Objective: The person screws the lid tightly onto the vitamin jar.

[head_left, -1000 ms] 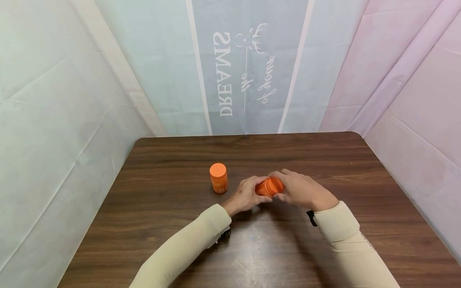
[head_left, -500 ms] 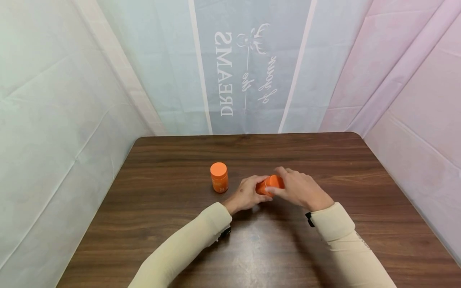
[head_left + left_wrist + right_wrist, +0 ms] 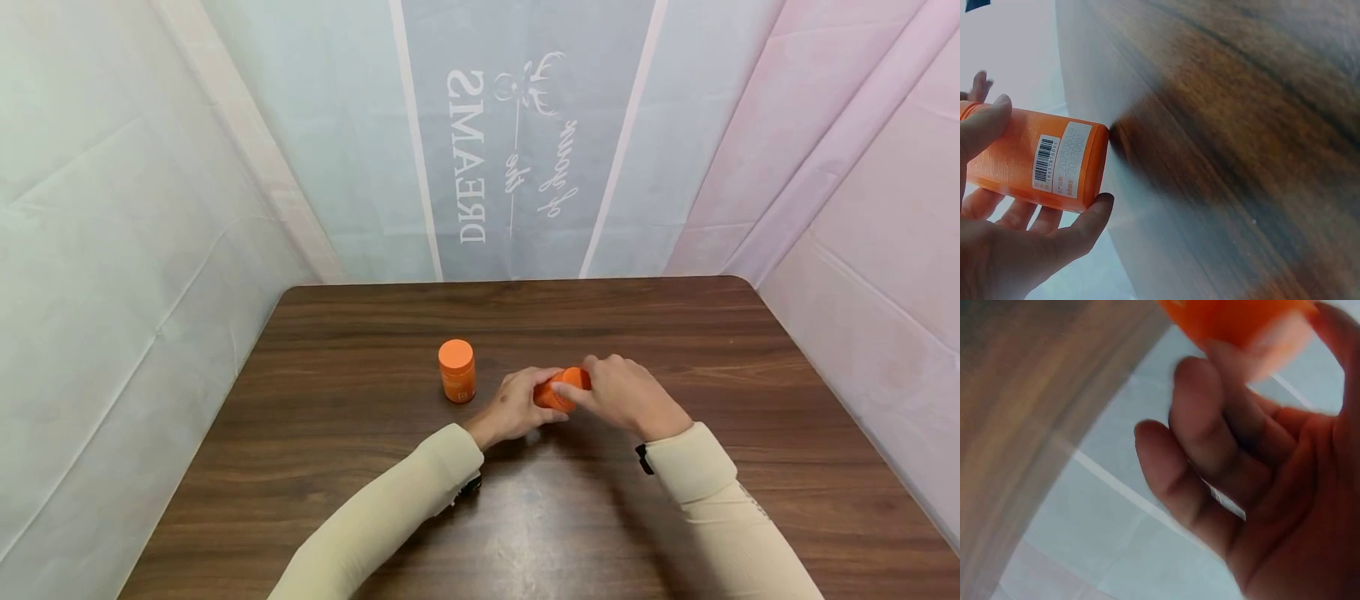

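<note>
An orange bottle [image 3: 549, 397] is tilted to the right, low over the table. My left hand [image 3: 513, 405] grips its body, fingers curled round the sides. In the left wrist view, a white label with a barcode [image 3: 1045, 161] shows on the bottle, and its bottom edge comes right down to the wood. My right hand [image 3: 628, 395] holds the orange lid [image 3: 576, 377], thumb across the near side and fingers bent over the far side. The right wrist view is blurred there, with two fingers [image 3: 1197, 403] curled below the orange lid end. A second orange bottle [image 3: 457, 372] stands upright, lid on, left of my hands.
The brown wooden table [image 3: 360, 333] has rounded far corners. Behind it hangs a pale cloth [image 3: 517, 167] with mirrored lettering, and light sheets [image 3: 112, 250] rise along both sides. Dark wrist straps [image 3: 645, 459] show under the cream sleeves [image 3: 397, 508].
My right hand has shifted its grip on the lid: the thumb came forward over its near side and the fingers drew in. My left hand and the standing bottle stay put.
</note>
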The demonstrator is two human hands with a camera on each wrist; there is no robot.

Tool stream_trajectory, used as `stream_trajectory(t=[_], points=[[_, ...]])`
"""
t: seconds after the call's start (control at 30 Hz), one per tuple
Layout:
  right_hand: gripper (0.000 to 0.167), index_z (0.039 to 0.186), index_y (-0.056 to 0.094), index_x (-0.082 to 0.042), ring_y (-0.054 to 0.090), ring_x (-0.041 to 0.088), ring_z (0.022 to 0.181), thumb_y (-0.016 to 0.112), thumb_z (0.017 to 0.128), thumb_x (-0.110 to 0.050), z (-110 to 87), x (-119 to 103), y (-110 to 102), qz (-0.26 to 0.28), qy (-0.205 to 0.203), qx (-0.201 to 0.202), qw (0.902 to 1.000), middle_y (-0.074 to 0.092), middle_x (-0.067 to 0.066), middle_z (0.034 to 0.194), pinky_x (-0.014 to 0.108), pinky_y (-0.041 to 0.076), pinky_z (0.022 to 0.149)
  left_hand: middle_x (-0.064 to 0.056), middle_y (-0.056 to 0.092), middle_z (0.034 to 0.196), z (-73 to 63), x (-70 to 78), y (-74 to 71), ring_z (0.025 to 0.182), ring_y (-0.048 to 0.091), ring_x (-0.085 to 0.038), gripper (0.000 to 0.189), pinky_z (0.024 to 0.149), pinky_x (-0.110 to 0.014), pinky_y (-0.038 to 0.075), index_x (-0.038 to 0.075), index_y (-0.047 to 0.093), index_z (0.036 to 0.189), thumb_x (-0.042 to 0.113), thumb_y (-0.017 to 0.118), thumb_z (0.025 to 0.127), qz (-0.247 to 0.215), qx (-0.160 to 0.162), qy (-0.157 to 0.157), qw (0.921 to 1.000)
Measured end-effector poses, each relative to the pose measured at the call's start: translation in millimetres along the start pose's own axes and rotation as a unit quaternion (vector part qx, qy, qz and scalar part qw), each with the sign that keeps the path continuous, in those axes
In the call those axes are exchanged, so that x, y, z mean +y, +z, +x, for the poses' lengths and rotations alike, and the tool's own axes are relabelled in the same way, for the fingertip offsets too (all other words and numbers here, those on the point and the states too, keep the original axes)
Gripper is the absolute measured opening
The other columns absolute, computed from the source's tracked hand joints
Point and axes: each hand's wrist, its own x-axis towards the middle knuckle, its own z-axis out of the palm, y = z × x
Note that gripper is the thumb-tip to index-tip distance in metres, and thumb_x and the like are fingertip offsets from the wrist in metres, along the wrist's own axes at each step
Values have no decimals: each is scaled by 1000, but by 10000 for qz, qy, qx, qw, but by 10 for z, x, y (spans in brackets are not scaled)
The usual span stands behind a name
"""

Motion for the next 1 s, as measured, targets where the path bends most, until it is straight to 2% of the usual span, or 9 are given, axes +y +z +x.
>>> stream_trajectory(t=[0.03, 0.1, 0.2, 0.27, 0.3, 0.33, 0.43, 0.73, 1.0], points=[[54, 68, 52, -9, 39, 14, 46, 60, 96, -55, 1, 2, 24, -25, 126, 70, 9999, 40, -2, 56, 28, 33, 47, -3, 66, 121, 1, 1, -2, 107, 62, -16, 63, 92, -27, 50, 13, 61, 138, 21, 86, 81, -2, -3, -27, 10000], [57, 72, 54, -8, 41, 15, 47, 58, 94, -61, 4, 14, 46, 49, 215, 106, 9997, 43, 0, 58, 29, 35, 47, -3, 66, 121, 8, 4, -6, 107, 62, -16, 64, 92, -26, 50, 13, 61, 138, 22, 86, 81, 33, 15, -29, 10000], [53, 104, 63, -4, 53, 17, 61, 67, 91, -55, -7, 47, -3, 287, -13, -132, 9995, 61, 7, 81, 33, 45, 55, -2, 66, 118, 28, 3, -9, 102, 62, -14, 63, 87, -23, 50, 14, 62, 137, 25, 86, 81, 122, 22, 44, 9999], [56, 127, 57, -8, 58, 20, 72, 76, 88, -44, -18, 72, -56, 411, -323, -313, 9981, 64, 11, 99, 37, 50, 62, -2, 66, 118, 34, 4, -7, 102, 61, -13, 62, 87, -23, 49, 15, 62, 137, 24, 87, 80, 123, 16, 69, 9999], [59, 133, 56, -10, 59, 20, 77, 79, 86, -37, -24, 83, -79, 437, -470, -379, 9972, 63, 11, 106, 38, 51, 65, -2, 66, 118, 35, 4, -6, 101, 61, -12, 62, 87, -22, 49, 16, 62, 137, 24, 87, 80, 125, 18, 68, 9999], [59, 134, 56, -10, 60, 20, 79, 81, 85, -32, -27, 91, -94, 404, -631, -390, 9964, 63, 12, 108, 39, 51, 66, -3, 66, 118, 35, 3, -3, 101, 61, -12, 63, 86, -23, 49, 16, 62, 137, 24, 87, 80, 118, 16, 53, 9999], [52, 127, 60, -7, 58, 18, 74, 83, 84, -22, -32, 104, -107, 302, -924, -329, 9947, 64, 9, 98, 36, 50, 63, -3, 66, 120, 32, 7, 2, 103, 61, -12, 64, 89, -23, 49, 15, 62, 137, 23, 88, 79, 127, 38, 14, 9999], [46, 119, 58, 0, 48, 10, 62, 75, 89, -30, 10, 177, -5, 492, -948, -292, 9938, 54, -3, 77, 26, 42, 55, -5, 65, 120, 29, 25, 29, 101, 60, -14, 58, 88, -24, 49, 13, 62, 135, 19, 85, 83, 112, -25, 4, 9999], [36, 108, 57, -3, 44, 8, 60, 69, 92, -32, 53, 240, 81, 688, -1038, -160, 9921, 49, -4, 73, 24, 40, 53, -8, 65, 118, 26, 32, 50, 99, 59, -15, 59, 85, -23, 49, 8, 58, 138, 19, 83, 85, 65, -36, 18, 10000]])
